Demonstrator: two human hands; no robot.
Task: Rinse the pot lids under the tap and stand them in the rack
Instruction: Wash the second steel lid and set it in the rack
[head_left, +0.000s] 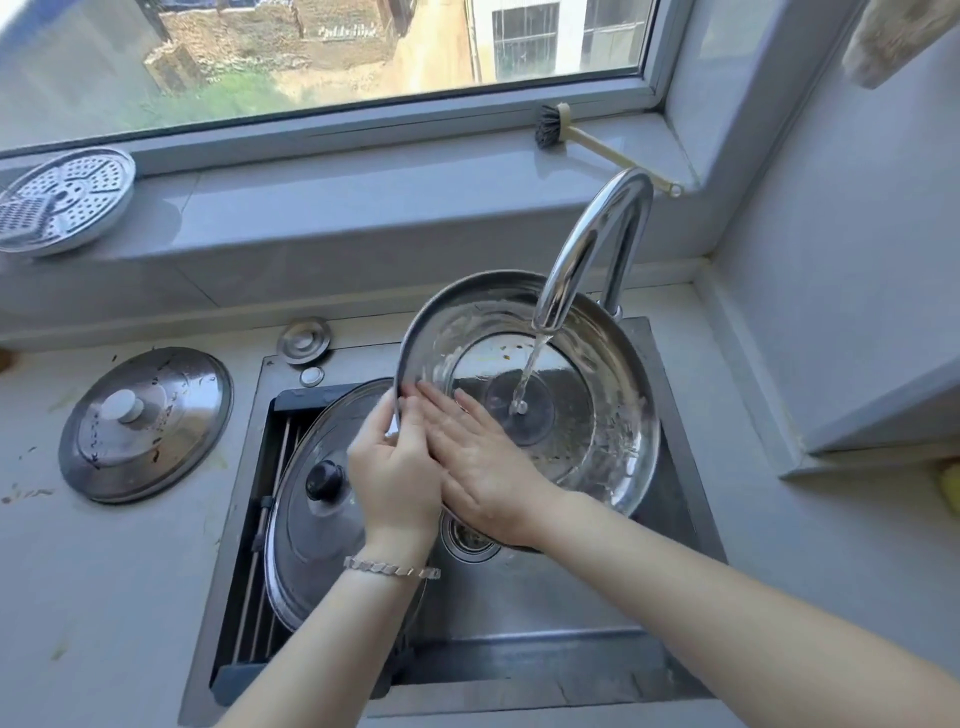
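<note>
**Rinsing a slick lid above a hard sink**

Water (530, 374) is falling from the curved chrome tap (597, 234) onto the middle of the steel lid (613, 415). The lid is being held tilted over the sink (519, 649), hollow side facing up. The left hand (395, 483) is grasping the lid's left rim, fingers curled round the thin edge. The right hand (478, 462) is lying flat and unclenched inside the dish, straight fingers pressing on the wet metal.

The main risk is sitting in that single grip. The whole weight is hanging from one hand on a narrow, wet, polished rim, and a hard rub from the flat hand could be levering it loose. A drop would probably be landing it on the black-knobbed lid (311, 519), which is leaning on the rack (260, 545) just below and to the left, or on the bare sink floor near the drain (467, 535).

The lid is shallow and dished, with a stepped ring round a flatter centre. Water striking it at this tilt could be sheeting over the low edge. Dark specks are clinging to the upper inside, so the lid may be going into the rack unclean if the rubbing is stopping short.

The rack is looking like thin rods in a dark frame, offering smooth round metal little to catch on. A soiled lid (148, 423) with a pale knob is waiting on the counter (104, 597), not yet rinsed.
</note>
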